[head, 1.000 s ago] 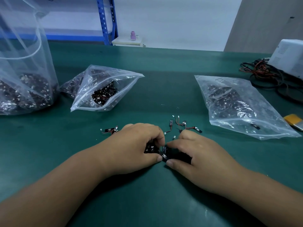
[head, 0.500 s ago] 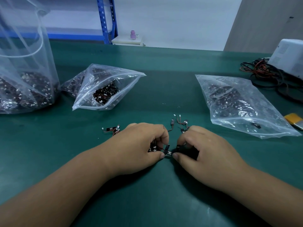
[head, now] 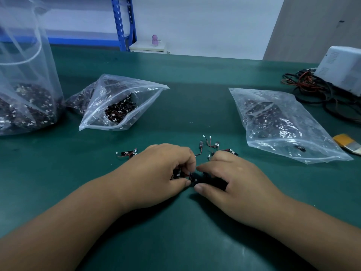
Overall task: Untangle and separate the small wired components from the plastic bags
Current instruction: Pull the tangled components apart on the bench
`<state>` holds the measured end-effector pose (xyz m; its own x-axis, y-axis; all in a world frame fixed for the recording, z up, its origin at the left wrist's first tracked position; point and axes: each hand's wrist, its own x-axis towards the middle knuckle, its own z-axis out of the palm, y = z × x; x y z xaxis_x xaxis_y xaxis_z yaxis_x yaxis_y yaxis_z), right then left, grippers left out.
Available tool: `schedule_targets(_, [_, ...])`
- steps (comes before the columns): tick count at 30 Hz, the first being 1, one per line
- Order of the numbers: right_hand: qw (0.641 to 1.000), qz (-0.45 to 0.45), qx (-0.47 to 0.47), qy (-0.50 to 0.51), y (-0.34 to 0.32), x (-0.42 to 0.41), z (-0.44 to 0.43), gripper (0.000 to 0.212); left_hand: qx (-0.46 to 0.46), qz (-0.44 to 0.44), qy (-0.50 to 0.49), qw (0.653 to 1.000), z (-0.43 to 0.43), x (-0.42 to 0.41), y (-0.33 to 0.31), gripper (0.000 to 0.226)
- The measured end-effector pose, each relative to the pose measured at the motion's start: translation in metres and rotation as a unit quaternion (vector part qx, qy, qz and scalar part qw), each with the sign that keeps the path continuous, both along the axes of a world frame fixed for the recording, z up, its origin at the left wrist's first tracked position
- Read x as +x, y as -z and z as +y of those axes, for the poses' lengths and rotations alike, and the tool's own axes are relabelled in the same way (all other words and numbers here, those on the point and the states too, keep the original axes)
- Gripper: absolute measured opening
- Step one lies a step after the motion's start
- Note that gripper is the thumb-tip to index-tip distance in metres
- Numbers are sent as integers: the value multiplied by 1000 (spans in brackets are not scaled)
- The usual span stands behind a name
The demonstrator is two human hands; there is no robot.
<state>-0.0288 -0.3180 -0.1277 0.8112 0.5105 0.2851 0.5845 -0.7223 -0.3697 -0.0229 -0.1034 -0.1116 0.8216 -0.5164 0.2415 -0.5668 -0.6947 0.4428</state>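
Both hands are down on the green surface point(head: 175, 231), meeting over a small dark tangle point(head: 192, 178) of wired parts with red leads and white plugs. The left hand point(head: 160, 173) has its fingers curled in, thumb and forefinger pinching the tangle's left side, with more of the parts tucked under its palm. The right hand point(head: 234, 178) is curled too, its thumb and forefinger nipping the tangle's right side; how much lies under its other fingers I cannot tell.

Just beyond the tangle a few loose pieces point(head: 202, 144) lie spread on the surface, each apart from the others. One single piece point(head: 127, 153) lies to the left of the tangle, beside the left hand's knuckles.

Further beyond the tangle and to its left an open bag point(head: 117, 102) lies on its side, mouth gaping, parts heaped inside. Far left of the tangle a tall bag point(head: 25, 94) stands upright, its bottom full. To the right of the tangle, a flat bag point(head: 283, 122) lies with parts inside. Past that bag are a brush point(head: 346, 143), coiled cables point(head: 312, 89) and a white box point(head: 341, 71).
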Motion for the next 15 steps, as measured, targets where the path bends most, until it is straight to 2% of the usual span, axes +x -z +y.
schedule_targets(3, [1000,2,-3,-17,0,1,2,40,-6,-10,10,1000,-2,0,0,22])
schedule_targets(8, [998,-10,23,-49,2,2,0,11,-21,4,8,1000,-3,0,1,27])
schedule_targets(11, [997,-10,54,-61,3,3,0,11,-4,4,4,1000,-2,1,2,27])
schedule_targets(15, [988,-25,148,-45,1,7,-3,13,15,9,-8,1000,0,2,3,23])
